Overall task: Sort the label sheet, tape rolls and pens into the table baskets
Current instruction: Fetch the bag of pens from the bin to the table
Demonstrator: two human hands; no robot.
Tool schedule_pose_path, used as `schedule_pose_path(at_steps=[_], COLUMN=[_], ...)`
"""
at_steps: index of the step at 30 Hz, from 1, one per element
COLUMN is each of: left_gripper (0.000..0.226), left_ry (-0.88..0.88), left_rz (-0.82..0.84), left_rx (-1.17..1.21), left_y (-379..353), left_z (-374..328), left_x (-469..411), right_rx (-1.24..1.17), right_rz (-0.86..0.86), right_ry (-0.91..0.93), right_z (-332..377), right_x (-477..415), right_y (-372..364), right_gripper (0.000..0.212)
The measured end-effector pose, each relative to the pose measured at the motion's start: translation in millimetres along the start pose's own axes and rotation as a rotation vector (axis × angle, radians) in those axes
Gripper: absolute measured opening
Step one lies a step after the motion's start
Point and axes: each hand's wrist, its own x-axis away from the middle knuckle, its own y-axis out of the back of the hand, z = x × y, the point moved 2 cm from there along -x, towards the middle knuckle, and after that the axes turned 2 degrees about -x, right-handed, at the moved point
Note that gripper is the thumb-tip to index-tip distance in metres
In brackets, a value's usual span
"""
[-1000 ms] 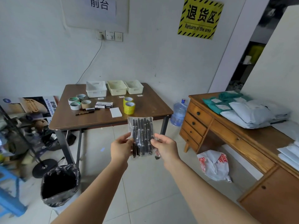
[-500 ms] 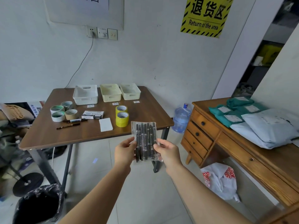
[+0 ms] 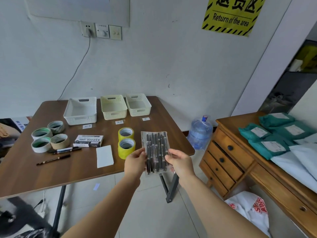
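Observation:
Both my hands hold up a clear pack of black pens (image 3: 156,152) over the table's front right corner: my left hand (image 3: 135,162) grips its left edge, my right hand (image 3: 180,163) its right edge. On the brown table (image 3: 20,172) lie a white label sheet (image 3: 104,156), two yellow tape rolls (image 3: 126,142), several tape rolls (image 3: 49,136) at the left, loose pens (image 3: 65,150) and a marker box (image 3: 89,140). Three empty baskets stand at the back: a white basket (image 3: 80,110), a cream basket (image 3: 113,107) and another basket (image 3: 138,104).
Small paper tags (image 3: 119,122) lie in front of the baskets. A wooden desk (image 3: 228,162) with drawers and stacked parcels (image 3: 274,134) stands at the right. A water bottle (image 3: 199,133) sits between table and desk. A white bag (image 3: 252,212) lies on the floor.
The view has come closer to the table and dropped lower. Both hands keep the pen pack, now over the table's front right corner.

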Motion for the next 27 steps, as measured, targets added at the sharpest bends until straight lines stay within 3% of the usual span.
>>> schedule_pose_path(at_steps=[14, 27], left_gripper=[0.039, 0.043], left_ry=[0.068, 0.256], left_rz=[-0.040, -0.081], left_rx=[-0.249, -0.265], left_y=[-65, -83], left_z=[-18, 22], left_x=[-157, -241], right_rx=[0.220, 0.335], right_rz=[0.172, 0.326], right_ry=[-0.043, -0.166], right_z=[10, -13], right_x=[-195, -277], right_y=[-28, -45], right_gripper=[0.037, 0.041])
